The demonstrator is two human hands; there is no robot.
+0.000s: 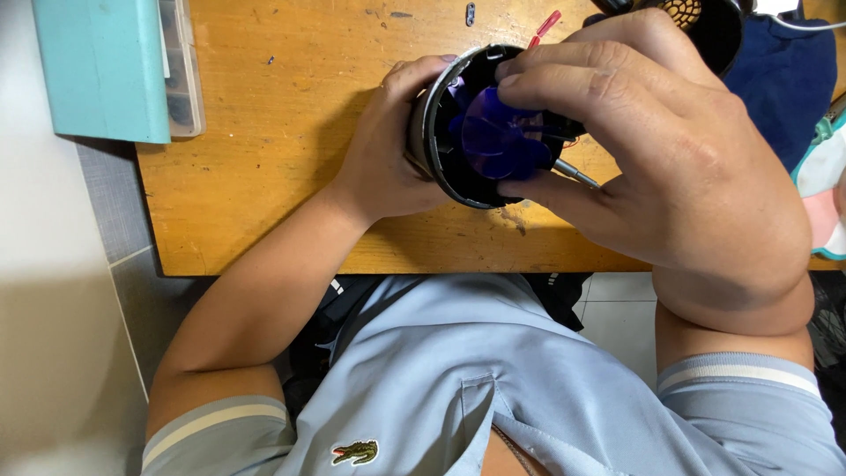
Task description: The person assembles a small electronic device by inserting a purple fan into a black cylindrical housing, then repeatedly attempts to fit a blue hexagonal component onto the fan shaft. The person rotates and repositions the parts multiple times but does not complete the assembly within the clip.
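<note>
My left hand (392, 145) grips the outside of a round black housing with a silver rim (429, 132), held just above the wooden table (282, 132). Inside the housing sits a translucent purple fan impeller (492, 137). My right hand (652, 132) reaches over the housing from the right, fingers pinching at the purple impeller. A thin metal screwdriver shaft (575, 173) pokes out under my right fingers. The far part of the housing is hidden by my right hand.
A teal box (106, 66) and a clear compartment case (181, 70) lie at the table's left end. A red-tipped wire (545, 25) and a small metal link (470, 12) rest at the back. Dark blue cloth (780, 79) lies at right.
</note>
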